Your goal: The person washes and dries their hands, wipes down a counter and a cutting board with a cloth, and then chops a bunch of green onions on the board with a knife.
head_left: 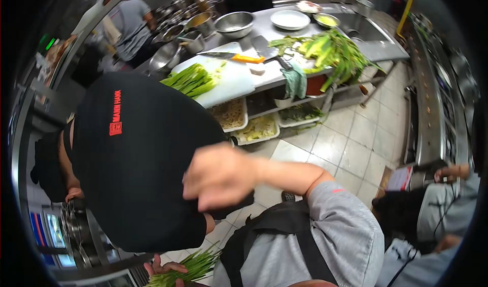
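My right hand [218, 177], smeared by motion, reaches leftward in front of a co-worker's black-clad back [152, 149]. Its fingers look loosely curled, but blur hides whether anything is in them. At the bottom edge, my left hand [168, 267] is closed around a bunch of thin green chives [195, 264]. On the steel counter, cut green stalks [190, 81] lie on a white cutting board [231, 86]. A knife with an orange handle [247, 58] rests across the board's far side. Long leafy greens [330, 53] are heaped farther right, hanging over the counter edge.
Tubs of chopped food [256, 129] sit on the shelf below the counter. A steel bowl [235, 24] and white plate [290, 19] stand behind the board, left of the sink [366, 26]. More people stand at the upper left, top and lower right. Tiled floor [343, 142] runs between.
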`<control>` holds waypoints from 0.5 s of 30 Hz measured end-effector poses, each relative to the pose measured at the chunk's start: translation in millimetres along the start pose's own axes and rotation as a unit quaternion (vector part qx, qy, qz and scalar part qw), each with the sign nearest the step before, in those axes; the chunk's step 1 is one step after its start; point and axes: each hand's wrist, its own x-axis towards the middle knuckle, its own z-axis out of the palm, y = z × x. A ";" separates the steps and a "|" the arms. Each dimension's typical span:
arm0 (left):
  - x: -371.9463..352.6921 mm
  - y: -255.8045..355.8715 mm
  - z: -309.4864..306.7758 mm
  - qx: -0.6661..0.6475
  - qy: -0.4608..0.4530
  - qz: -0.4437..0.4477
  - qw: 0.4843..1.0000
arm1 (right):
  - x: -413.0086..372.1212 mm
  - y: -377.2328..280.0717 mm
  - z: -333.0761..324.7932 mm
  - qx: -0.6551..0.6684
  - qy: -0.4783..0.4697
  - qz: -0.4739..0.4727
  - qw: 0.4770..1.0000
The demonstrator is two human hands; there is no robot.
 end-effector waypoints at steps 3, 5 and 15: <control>-1.1 8.7 47.2 0.156 0.109 -0.083 0.978 | -26.1 124.5 -84.3 -0.280 0.217 0.173 0.919; -5.4 4.5 65.6 0.184 0.109 -0.126 0.969 | -79.3 251.7 -161.5 -0.484 0.195 0.285 0.804; -16.5 -13.6 80.9 0.176 0.132 -0.233 0.947 | -191.0 364.4 -257.3 -0.476 -0.275 0.519 0.654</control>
